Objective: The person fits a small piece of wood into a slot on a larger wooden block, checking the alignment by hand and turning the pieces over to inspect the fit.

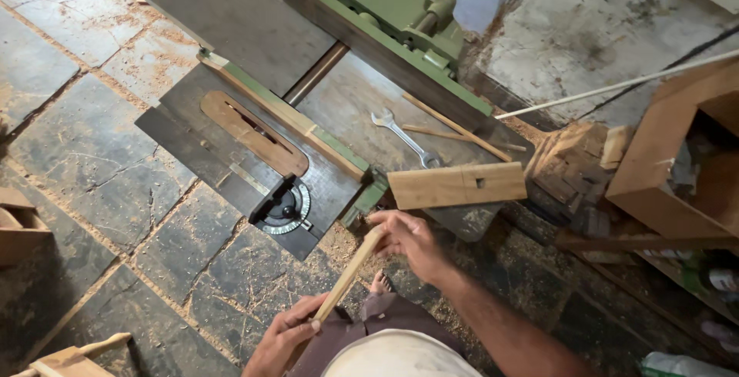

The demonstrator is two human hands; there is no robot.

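Note:
I hold a thin wooden strip (348, 275) with both hands, slanted from lower left to upper right. My left hand (286, 336) grips its lower end near my body. My right hand (409, 238) pinches its upper end, close to the front edge of the green woodworking machine (400, 8). Just beyond my right hand a short flat wooden board (446, 185) with a small notch lies on the machine's table. The saw table (192, 127) with its wooden insert (254, 132) and black mitre gauge (283, 208) is to the left.
A metal spanner (402, 137) and thin wooden sticks (454, 127) lie on the machine's grey top. Wood offcuts (573, 154) and a wooden box frame (677, 161) stand at the right. Sawdust covers the stone tile floor (92, 161). A long pale rod (616, 85) slants across the upper right.

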